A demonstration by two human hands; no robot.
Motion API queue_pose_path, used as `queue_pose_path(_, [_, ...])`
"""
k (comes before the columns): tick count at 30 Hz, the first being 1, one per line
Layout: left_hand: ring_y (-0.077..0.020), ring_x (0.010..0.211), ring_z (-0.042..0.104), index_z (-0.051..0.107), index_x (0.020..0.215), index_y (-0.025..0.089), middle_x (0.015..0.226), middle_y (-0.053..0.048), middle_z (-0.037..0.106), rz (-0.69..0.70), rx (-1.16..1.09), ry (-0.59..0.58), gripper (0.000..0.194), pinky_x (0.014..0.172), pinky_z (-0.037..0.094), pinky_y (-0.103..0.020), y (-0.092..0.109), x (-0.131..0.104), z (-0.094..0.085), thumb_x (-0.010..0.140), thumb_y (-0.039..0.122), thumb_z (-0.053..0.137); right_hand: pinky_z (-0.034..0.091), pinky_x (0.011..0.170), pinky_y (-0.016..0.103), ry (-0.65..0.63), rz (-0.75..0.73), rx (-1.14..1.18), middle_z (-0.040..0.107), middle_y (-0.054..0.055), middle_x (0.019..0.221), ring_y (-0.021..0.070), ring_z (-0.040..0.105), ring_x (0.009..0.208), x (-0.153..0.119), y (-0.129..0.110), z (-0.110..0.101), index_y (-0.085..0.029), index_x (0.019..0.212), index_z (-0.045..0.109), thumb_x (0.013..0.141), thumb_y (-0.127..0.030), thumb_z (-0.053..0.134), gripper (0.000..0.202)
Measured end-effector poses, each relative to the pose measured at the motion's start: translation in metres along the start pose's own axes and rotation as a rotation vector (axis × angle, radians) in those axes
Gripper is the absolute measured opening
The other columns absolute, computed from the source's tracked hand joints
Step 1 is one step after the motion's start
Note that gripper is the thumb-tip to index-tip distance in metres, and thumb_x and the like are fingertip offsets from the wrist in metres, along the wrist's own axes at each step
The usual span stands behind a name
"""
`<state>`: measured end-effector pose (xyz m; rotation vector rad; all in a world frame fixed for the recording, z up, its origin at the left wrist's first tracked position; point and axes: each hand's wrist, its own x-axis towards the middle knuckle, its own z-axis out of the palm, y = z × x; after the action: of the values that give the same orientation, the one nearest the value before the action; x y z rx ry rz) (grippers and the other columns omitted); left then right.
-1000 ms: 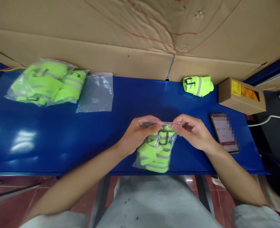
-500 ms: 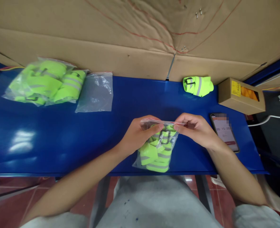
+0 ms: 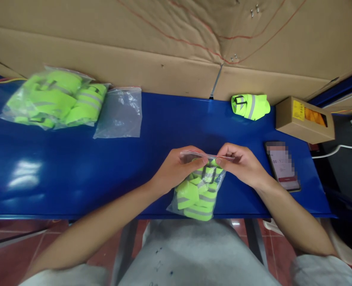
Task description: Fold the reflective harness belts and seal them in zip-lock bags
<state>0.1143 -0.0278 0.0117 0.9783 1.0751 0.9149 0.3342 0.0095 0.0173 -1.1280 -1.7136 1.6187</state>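
Note:
Near the front edge of the blue table I hold a clear zip bag [image 3: 171,205] by its top strip, which has a red line along it. Inside is a folded neon-yellow strap bundle [image 3: 198,198] with grey reflective stripes and a dark buckle. My left hand [image 3: 183,169] pinches the strip at its middle, thumb in front. Close beside it, my right hand [image 3: 238,163] pinches the same strip between thumb and curled fingers. The two thumb tips are a short way apart. Whether the seal is fully closed I cannot tell.
Filled zip bags [image 3: 53,99] lie at the back left, beside a flat clear bag [image 3: 119,113]. A loose neon-yellow roll [image 3: 250,106], a cardboard box [image 3: 304,119] with orange contents and a phone [image 3: 282,165] are on the right of the blue table [image 3: 83,171]. A cardboard wall [image 3: 119,67] stands behind.
My right hand has shifted slightly left along the bag's top strip, closer to the left thumb. The bag stays in both hands, and the view has tilted a little.

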Motion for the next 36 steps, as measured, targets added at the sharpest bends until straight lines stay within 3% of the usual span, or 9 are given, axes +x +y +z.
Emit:
queue_pose_path(8, [-0.0115,0.075,0.059,0.075,0.088,0.016,0.082,-0.002,0.07,0.039,0.065,-0.002,0.022,0.07,0.043,-0.024,-0.004,-0.001,0.0,0.083,0.037,0.078,0.038,0.056,0.022,-0.061,0.038,-0.022,0.058,-0.001,0.073,0.009,0.048,0.062,0.003,-0.002,0.003,-0.016,0.086,0.064,0.091,-0.04,0.07,0.025])
queue_pose_path(12, [-0.0119,0.075,0.06,0.075,0.087,0.015,0.082,-0.002,0.071,0.032,0.058,-0.021,0.02,0.071,0.044,-0.024,-0.007,0.0,0.002,0.084,0.035,0.077,0.037,0.055,0.022,-0.022,0.027,-0.063,0.053,-0.003,0.069,0.0091,0.045,0.061,0.001,0.0,0.008,-0.017,0.081,0.06,0.089,-0.038,0.07,0.024])
queue_pose_path(16, [-0.0114,0.073,0.058,0.075,0.088,0.016,0.079,-0.002,0.069,0.019,0.026,-0.005,0.022,0.069,0.042,-0.024,-0.006,0.001,0.003,0.084,0.037,0.077,0.044,0.06,0.023,0.011,-0.005,-0.082,0.06,0.0,0.075,0.011,0.054,0.067,0.002,0.001,0.008,-0.017,0.084,0.064,0.09,-0.036,0.07,0.021])
queue_pose_path(19, [-0.0116,0.073,0.057,0.075,0.086,0.015,0.079,-0.002,0.068,0.05,0.042,-0.002,0.023,0.068,0.042,-0.024,-0.006,0.0,0.002,0.084,0.038,0.077,0.048,0.067,0.024,-0.008,-0.019,-0.075,0.067,0.002,0.083,0.0125,0.06,0.074,0.002,0.0,0.008,-0.017,0.09,0.067,0.09,-0.035,0.071,0.018])
queue_pose_path(24, [-0.0102,0.07,0.055,0.07,0.076,0.015,0.077,0.0,0.064,0.124,0.038,0.024,0.022,0.065,0.04,-0.023,-0.007,-0.002,0.0,0.082,0.035,0.079,0.045,0.062,0.023,0.011,-0.054,-0.078,0.063,-0.001,0.077,0.0109,0.056,0.068,0.0,0.001,0.016,-0.018,0.087,0.066,0.091,-0.034,0.07,0.017])
queue_pose_path(31, [-0.013,0.073,0.061,0.074,0.088,0.016,0.081,-0.003,0.071,0.096,0.114,-0.026,0.023,0.067,0.045,-0.023,0.0,0.0,0.0,0.085,0.039,0.076,0.044,0.059,0.024,0.101,-0.129,-0.147,0.061,0.0,0.074,0.0119,0.055,0.065,-0.002,0.0,0.019,-0.019,0.081,0.063,0.09,-0.029,0.067,0.014])
queue_pose_path(36, [-0.0127,0.074,0.062,0.073,0.088,0.016,0.082,-0.002,0.071,0.145,0.06,0.13,0.026,0.068,0.048,-0.023,0.003,0.0,-0.003,0.087,0.042,0.074,0.046,0.061,0.024,0.144,-0.158,-0.18,0.066,0.001,0.079,0.0124,0.059,0.069,0.0,-0.003,0.006,-0.02,0.086,0.067,0.092,-0.032,0.07,0.014])
